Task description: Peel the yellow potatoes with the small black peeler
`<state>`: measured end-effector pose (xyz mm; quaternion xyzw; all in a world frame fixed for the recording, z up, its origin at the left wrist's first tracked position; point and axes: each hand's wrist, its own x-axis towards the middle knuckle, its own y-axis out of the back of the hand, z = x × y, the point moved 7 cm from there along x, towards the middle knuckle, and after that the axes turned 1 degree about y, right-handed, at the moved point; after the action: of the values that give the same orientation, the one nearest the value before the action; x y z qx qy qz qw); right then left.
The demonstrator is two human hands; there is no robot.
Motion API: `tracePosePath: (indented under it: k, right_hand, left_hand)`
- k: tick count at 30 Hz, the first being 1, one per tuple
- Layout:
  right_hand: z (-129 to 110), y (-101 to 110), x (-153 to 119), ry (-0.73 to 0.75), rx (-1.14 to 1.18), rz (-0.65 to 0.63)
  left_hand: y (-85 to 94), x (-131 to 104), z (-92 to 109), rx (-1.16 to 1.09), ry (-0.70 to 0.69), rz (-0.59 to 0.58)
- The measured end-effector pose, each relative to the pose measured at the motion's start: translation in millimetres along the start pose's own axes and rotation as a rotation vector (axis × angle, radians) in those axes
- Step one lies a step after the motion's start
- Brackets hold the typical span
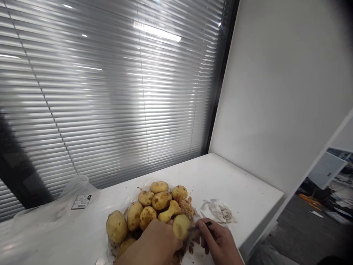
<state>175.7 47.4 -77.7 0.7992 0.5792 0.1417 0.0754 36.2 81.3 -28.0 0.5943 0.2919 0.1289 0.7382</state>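
Note:
My left hand (156,239) is closed around a pale, mostly bare potato (181,227), with the fingers largely hidden behind the back of the hand. At the potato's right side, my right hand (217,239) pinches a slim, dark-handled tool (209,223). Its tip meets or nearly meets the potato; whether it is a knife or a peeler cannot be made out. Several potatoes (148,218), patched with brown, lie heaped on clear plastic just beyond my left hand. A knobbly yellow potato (169,211) rests beside a mound of brown shavings (187,208).
A crumpled white tissue or bag (217,210) with grey scraps lies right of the heap. Over at the left is a clear plastic bag (78,189) bearing a label. The white table (193,173) meets window blinds (110,110) behind and a white wall (275,92) to the right.

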Motion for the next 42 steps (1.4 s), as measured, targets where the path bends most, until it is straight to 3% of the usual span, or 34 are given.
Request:
tracePosePath:
  k: [4,9,14,19,23,28,32,37,42]
  right_hand:
    - [0.5,9.8,-0.6,0.012,-0.04,0.125]
    - [2.3,-1.6,-0.8,-0.011,0.021,-0.006]
    - [-4.9,9.5,-1.3,0.03,-0.073,0.165]
    - [-5.6,3.2,-1.0,0.063,-0.092,0.072]
    - [-4.5,10.5,-2.6,0.079,-0.108,0.175]
    - [-1.3,-2.1,-2.0,0.035,-0.002,0.01]
    - [-6.2,10.2,-2.2,0.045,-0.075,0.179]
    - [-3.1,-1.9,1.3,0.025,0.021,0.029]
    - [0.8,-0.1,2.7,0.035,0.02,0.137]
  left_hand:
    - [-6.2,3.3,-2.0,0.043,0.03,-0.063]
    - [-5.6,4.2,0.1,0.024,0.003,-0.017]
    - [-4.7,-0.2,-0.8,-0.035,0.04,-0.042]
    - [0.3,-1.1,2.7,-0.021,0.032,-0.05]
    - [7.0,-3.4,5.4,0.007,0.051,-0.068]
    - [12.9,-7.5,8.2,-0.006,0.04,-0.071]
    - [9.7,-6.7,6.7,-0.016,0.04,-0.032]
    - [3.4,-3.3,6.3,-0.002,-0.003,0.005]
    - [10.6,-6.1,8.6,0.025,0.026,-0.028]
